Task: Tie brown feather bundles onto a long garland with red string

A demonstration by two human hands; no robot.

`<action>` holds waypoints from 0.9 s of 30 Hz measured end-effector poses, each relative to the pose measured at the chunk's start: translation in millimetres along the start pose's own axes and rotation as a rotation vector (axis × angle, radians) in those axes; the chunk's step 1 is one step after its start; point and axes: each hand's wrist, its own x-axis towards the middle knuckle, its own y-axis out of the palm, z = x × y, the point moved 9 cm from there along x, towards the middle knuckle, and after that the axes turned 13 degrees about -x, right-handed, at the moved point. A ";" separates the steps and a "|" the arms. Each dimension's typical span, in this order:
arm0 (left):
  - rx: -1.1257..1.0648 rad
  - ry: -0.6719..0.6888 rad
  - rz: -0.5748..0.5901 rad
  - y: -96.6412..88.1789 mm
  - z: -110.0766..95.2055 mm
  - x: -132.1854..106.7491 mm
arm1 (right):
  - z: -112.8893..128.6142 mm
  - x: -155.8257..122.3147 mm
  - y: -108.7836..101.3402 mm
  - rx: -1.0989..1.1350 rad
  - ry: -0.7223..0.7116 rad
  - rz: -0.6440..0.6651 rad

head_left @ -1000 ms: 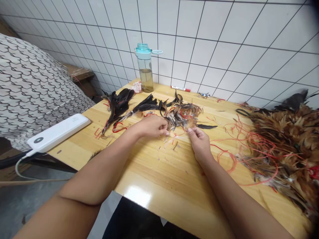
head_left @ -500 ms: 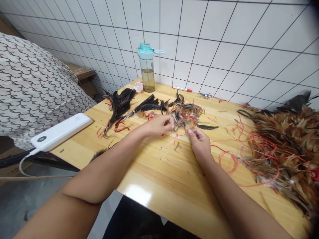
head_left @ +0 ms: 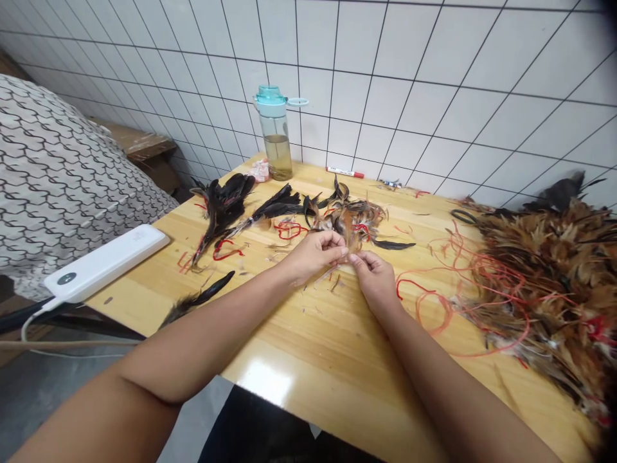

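My left hand [head_left: 315, 253] and my right hand [head_left: 373, 276] meet fingertip to fingertip over the wooden table [head_left: 308, 341], both pinched on a small brown feather at the near edge of a brown feather pile [head_left: 354, 218]. Black feather bundles [head_left: 226, 202] tied with red string lie to the left of the hands. A single black feather [head_left: 200, 300] rests near the table's left edge, beside my left forearm.
A big heap of brown feathers with red string [head_left: 544, 283] fills the right side. A water bottle [head_left: 274, 135] and a red-capped marker [head_left: 344, 172] stand by the tiled wall. A white power bank [head_left: 103, 262] overhangs the left edge. Patterned fabric [head_left: 62, 173] is at left.
My left hand moved right and closer to me, off the pile, until its fingertips met my right hand's. The view shifted a little.
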 end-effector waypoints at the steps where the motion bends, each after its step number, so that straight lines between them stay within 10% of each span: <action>1: 0.009 0.001 -0.005 -0.1 1.3 -0.1 | 0.4 0.2 -0.1 -0.007 -0.006 0.000; 13: 0.373 0.202 -0.065 -11.0 -20.9 3.3 | -4.1 0.2 0.5 0.053 0.060 0.015; 20: 1.125 0.087 0.254 9.7 -26.6 -13.6 | -10.4 3.0 -6.7 0.169 0.099 -0.044; 27: 1.271 0.063 0.334 30.3 -4.6 -26.0 | -8.2 2.0 -6.0 0.122 0.080 -0.040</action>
